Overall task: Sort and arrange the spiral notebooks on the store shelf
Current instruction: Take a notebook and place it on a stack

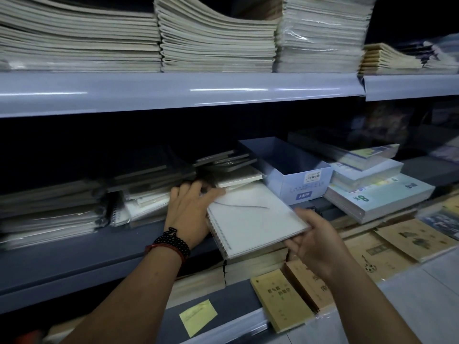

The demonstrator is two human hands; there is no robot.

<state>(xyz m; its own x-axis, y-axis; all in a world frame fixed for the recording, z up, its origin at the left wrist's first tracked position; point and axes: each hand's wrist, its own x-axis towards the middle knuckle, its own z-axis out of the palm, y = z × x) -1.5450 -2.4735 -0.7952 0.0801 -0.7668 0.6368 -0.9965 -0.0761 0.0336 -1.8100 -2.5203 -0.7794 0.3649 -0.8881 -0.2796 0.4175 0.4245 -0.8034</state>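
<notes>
A white spiral notebook [253, 219] in clear wrap juts out over the middle shelf's front edge, its wire binding toward me on the left. My right hand [313, 242] pinches its near right corner from below. My left hand [191, 209], with dark bead bracelets at the wrist, lies against the notebook's far left corner, fingers spread over the stack behind. More spiral notebooks [116, 214] lie stacked in wrap to the left on the same shelf [74, 259].
An open pale blue box [295, 175] stands just right of the notebook. Pads marked 8K [380, 197] lie further right. Brown booklets [280, 301] and a yellow sticky note [198, 317] lie on the lower shelf. Tall stacks of exercise books [213, 43] fill the top shelf.
</notes>
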